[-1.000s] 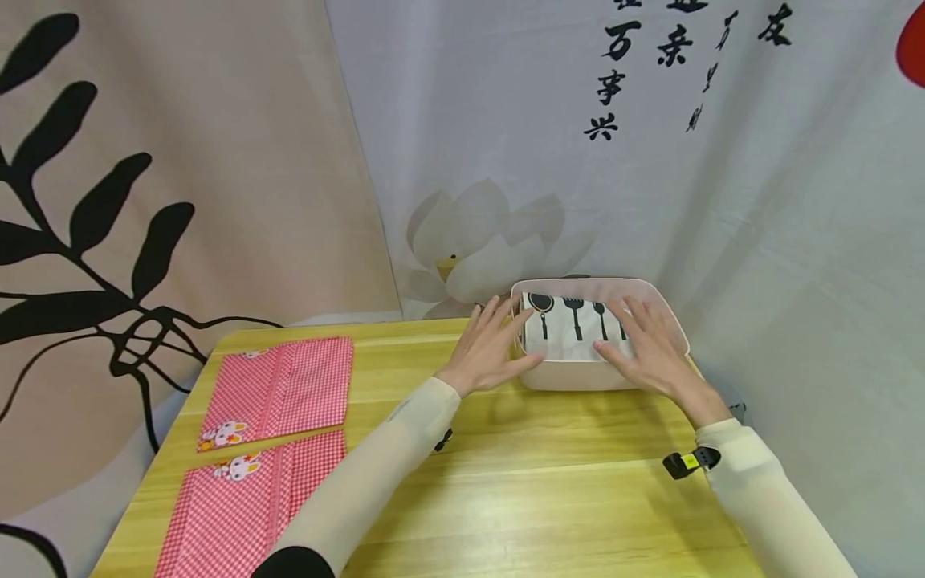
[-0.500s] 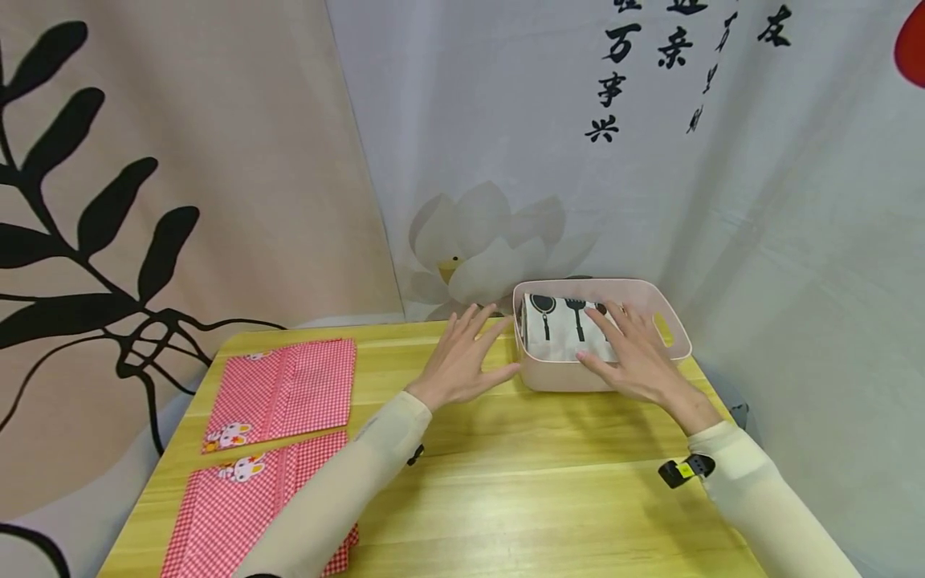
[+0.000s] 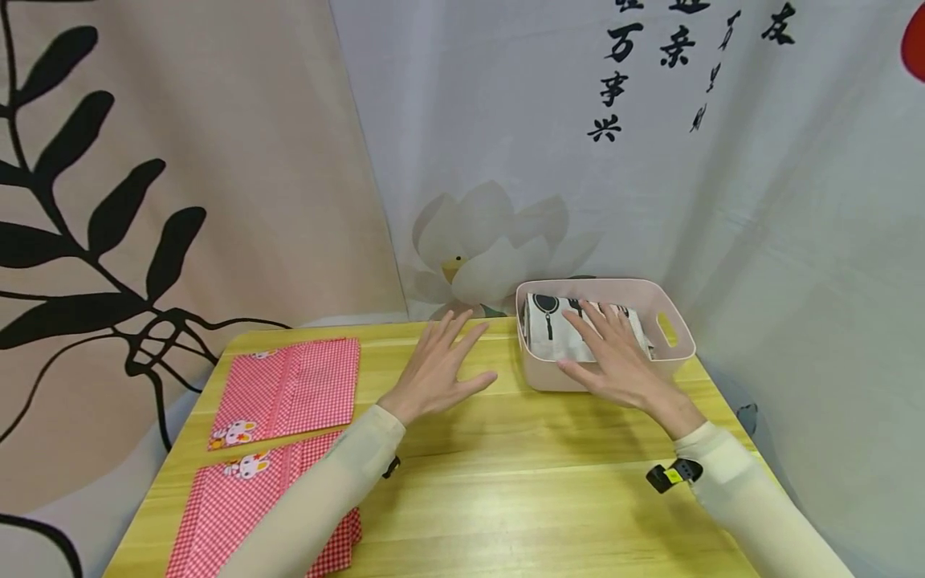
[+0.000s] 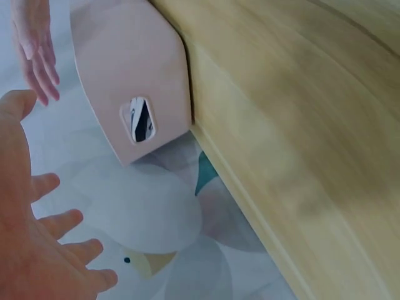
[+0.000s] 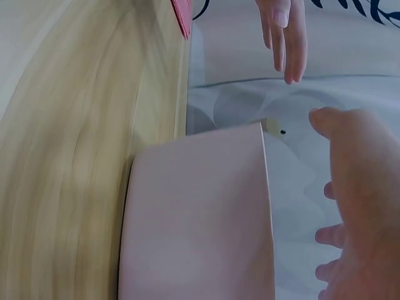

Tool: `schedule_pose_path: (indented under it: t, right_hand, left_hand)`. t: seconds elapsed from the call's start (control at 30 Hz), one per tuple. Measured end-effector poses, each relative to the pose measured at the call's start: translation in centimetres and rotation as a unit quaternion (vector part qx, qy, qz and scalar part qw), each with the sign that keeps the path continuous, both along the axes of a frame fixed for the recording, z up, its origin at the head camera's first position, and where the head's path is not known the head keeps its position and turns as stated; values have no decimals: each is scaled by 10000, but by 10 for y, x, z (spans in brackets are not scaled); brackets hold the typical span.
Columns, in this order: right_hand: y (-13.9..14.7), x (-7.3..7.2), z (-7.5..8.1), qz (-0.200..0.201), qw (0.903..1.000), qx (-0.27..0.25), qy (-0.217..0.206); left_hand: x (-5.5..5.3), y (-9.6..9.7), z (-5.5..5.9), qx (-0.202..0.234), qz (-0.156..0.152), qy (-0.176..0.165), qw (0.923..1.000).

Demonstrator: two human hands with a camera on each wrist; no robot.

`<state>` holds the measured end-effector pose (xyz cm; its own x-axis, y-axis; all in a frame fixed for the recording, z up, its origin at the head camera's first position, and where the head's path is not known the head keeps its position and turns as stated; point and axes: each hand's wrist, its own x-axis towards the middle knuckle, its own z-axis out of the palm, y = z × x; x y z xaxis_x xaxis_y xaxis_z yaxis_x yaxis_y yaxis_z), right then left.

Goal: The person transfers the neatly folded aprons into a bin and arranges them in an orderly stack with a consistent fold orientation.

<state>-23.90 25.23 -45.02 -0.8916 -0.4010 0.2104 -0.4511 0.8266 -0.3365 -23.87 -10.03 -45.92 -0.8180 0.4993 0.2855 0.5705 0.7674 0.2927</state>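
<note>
A pale pink plastic basket [image 3: 571, 377] stands at the far right of the table, its side handle slot visible in the left wrist view. Inside it lies a folded white cloth [image 3: 549, 341] printed with black kitchen utensils, partly hidden by my right hand. That right hand [image 3: 610, 353] is over the basket's front rim with fingers spread, holding nothing. My left hand [image 3: 433, 369] hovers over the table left of the basket, fingers spread and nothing in them. In the left wrist view the left palm [image 4: 31, 219] faces the basket's side.
Two folded red checked cloths with rabbit prints, the upper one [image 3: 289, 393] and the lower one [image 3: 238, 498], lie at the table's left; my left sleeve [image 3: 325, 490] crosses the lower one. A printed curtain [image 3: 506, 120] hangs behind the wooden table [image 3: 542, 498].
My left hand has moved left, away from the basket. My right hand has shifted left and slightly toward me, uncovering the basket's right handle slot. The basket and cloths stay put.
</note>
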Motion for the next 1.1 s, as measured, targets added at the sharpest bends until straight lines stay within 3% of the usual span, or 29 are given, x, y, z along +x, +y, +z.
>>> schedule_pose_path:
  t: [0.17, 0.43, 0.73, 1.1]
  right_hand:
    - [-12, 1, 0, 140, 9999, -67, 66]
    - [-31, 1, 0, 352, 9993, -82, 11]
    - [-52, 3, 3, 661, 9977, -101, 86]
    - [-73, 7, -4, 877, 9961, -125, 2]
  left_hand:
    - [4, -13, -3, 73, 73, 68, 9999]
    - [14, -32, -7, 190, 223, -167, 9994]
    - [23, -49, -9, 192, 316, -103, 9993]
    - [37, -74, -15, 105, 534, -158, 9984]
